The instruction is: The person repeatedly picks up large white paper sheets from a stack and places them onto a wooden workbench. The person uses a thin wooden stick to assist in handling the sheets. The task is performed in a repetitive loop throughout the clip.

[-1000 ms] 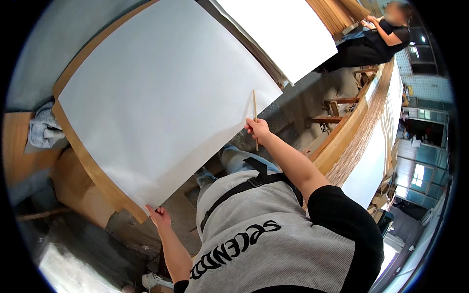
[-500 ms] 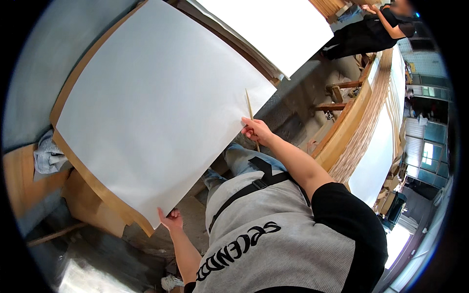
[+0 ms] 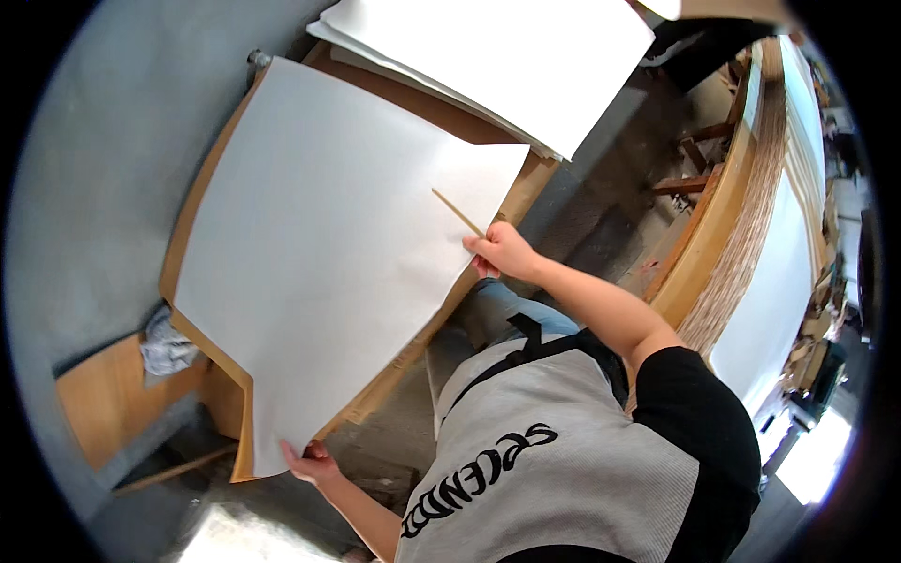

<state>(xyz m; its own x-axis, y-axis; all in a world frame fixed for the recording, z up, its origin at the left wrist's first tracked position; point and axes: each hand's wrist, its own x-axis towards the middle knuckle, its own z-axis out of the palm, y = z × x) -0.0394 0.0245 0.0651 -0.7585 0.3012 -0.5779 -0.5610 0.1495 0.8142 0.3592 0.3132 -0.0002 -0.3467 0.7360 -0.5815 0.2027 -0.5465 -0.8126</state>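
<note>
A large white sheet [image 3: 319,235] lies in front of me over a brown board [image 3: 375,399], bent at its near left and far right corners. My left hand [image 3: 314,463] is closed, pinching the sheet at the near left corner, thumb on top. At the right part of the near edge, my right hand [image 3: 504,251] grips the sheet between thumb and fingers. A thin wooden stick [image 3: 457,211] sticks out of that same hand and slants across the sheet toward the far left. Some right-hand fingers are hidden under the edge.
Beyond the sheet lies another stack of white sheets [image 3: 507,66]. A long pile of thin layered boards [image 3: 751,253] stands on the right on a timber frame. Left are a grey wall [image 3: 103,188], a crumpled grey cloth [image 3: 169,345] and a wooden panel [image 3: 103,408]. A person's dark clothing [image 3: 704,47] shows at far right.
The view has turned, and the white sheet now bends at two corners, baring more brown board along the near edge. The stick has swung from nearly upright to leaning left. Both hands keep their hold.
</note>
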